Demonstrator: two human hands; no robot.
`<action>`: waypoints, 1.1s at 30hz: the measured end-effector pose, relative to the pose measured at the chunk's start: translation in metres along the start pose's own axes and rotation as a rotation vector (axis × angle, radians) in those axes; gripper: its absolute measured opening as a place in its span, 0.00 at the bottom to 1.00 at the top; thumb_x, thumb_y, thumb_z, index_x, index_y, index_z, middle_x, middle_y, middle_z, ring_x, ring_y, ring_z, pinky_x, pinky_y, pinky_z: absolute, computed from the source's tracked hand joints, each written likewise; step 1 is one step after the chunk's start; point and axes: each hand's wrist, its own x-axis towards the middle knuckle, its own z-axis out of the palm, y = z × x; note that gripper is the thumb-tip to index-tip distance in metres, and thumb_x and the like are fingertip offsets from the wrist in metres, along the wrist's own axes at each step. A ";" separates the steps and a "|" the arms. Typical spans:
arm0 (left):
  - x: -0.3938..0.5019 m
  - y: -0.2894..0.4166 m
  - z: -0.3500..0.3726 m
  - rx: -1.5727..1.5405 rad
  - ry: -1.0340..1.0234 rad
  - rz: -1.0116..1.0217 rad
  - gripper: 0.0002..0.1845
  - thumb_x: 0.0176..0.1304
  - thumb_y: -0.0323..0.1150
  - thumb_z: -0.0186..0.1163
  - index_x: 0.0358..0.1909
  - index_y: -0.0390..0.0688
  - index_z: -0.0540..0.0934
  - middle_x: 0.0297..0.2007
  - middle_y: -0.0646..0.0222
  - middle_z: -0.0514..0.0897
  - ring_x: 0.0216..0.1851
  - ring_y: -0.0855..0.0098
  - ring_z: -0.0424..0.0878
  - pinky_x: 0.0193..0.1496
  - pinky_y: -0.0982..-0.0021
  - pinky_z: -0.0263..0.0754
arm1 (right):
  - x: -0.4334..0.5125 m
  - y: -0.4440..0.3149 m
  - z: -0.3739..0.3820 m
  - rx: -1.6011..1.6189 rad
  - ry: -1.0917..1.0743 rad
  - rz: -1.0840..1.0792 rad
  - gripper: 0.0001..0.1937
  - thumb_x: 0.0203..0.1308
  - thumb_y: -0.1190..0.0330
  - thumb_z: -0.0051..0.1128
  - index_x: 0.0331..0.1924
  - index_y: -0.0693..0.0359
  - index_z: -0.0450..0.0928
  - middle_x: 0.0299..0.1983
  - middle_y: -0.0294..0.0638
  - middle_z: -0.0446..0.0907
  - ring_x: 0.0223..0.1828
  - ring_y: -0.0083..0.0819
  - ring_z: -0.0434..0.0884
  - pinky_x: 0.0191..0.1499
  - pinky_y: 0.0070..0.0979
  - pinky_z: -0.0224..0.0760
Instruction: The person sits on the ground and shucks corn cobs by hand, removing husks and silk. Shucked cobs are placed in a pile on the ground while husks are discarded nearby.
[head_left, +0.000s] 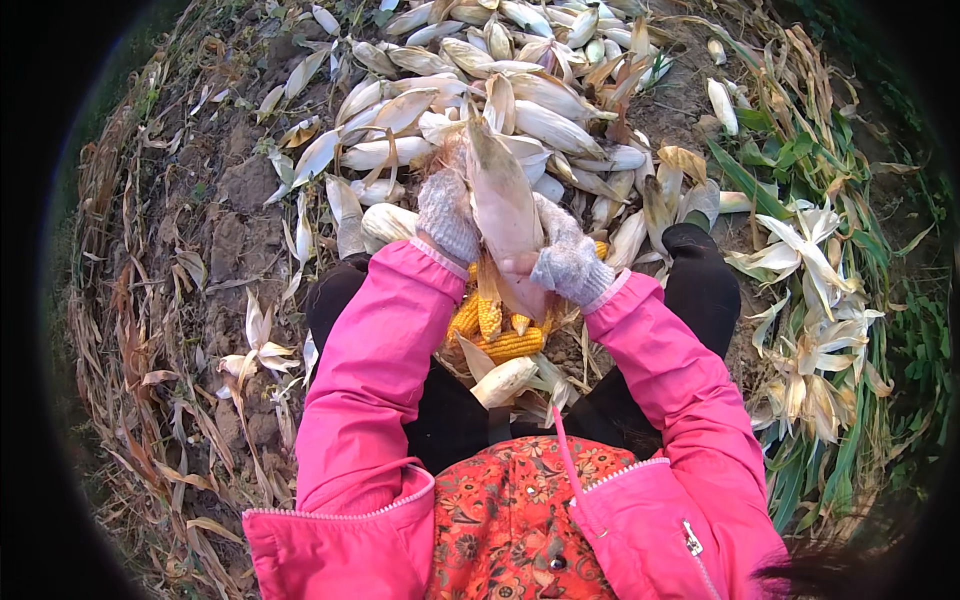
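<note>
Both my hands wear pale knitted gloves and hold one ear of corn in its dry husk (501, 202) upright between them. My left hand (450, 214) grips its left side, near brown corn silk. My right hand (566, 247) is closed on the husk at the lower right, with the bare thumb laid across it. Below the hands, between my legs, lie several husked yellow corn cobs (512, 343). A pale husk (504, 382) rests just below them. How much of the held ear's kernels is bared is hidden.
A large heap of unshelled ears in pale husks (555, 127) spreads on the soil ahead. Empty peeled husks (814, 352) lie at the right on green and dry stalks. Another opened husk (259, 345) is at the left, among clods and dry leaves. My bent knees flank the yellow cobs.
</note>
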 end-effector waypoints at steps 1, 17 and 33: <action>0.005 0.000 -0.004 -0.001 0.056 0.031 0.16 0.74 0.42 0.52 0.27 0.47 0.74 0.24 0.73 0.75 0.27 0.71 0.75 0.35 0.67 0.74 | 0.007 0.010 0.005 0.029 0.129 0.022 0.41 0.37 0.68 0.77 0.61 0.65 0.68 0.55 0.41 0.77 0.54 0.34 0.78 0.59 0.31 0.71; 0.018 -0.009 -0.018 0.224 -0.043 0.048 0.13 0.75 0.39 0.52 0.29 0.48 0.69 0.21 0.79 0.66 0.22 0.80 0.63 0.28 0.79 0.63 | 0.044 0.053 -0.015 -0.116 0.488 -0.023 0.25 0.67 0.51 0.53 0.55 0.66 0.75 0.45 0.42 0.79 0.46 0.28 0.78 0.51 0.29 0.71; -0.060 0.006 -0.020 0.484 -0.054 -0.352 0.09 0.71 0.40 0.57 0.34 0.48 0.76 0.24 0.77 0.75 0.21 0.79 0.71 0.21 0.76 0.66 | 0.034 -0.011 -0.143 0.552 0.785 -0.045 0.35 0.59 0.40 0.56 0.59 0.60 0.71 0.48 0.48 0.80 0.41 0.44 0.82 0.45 0.38 0.78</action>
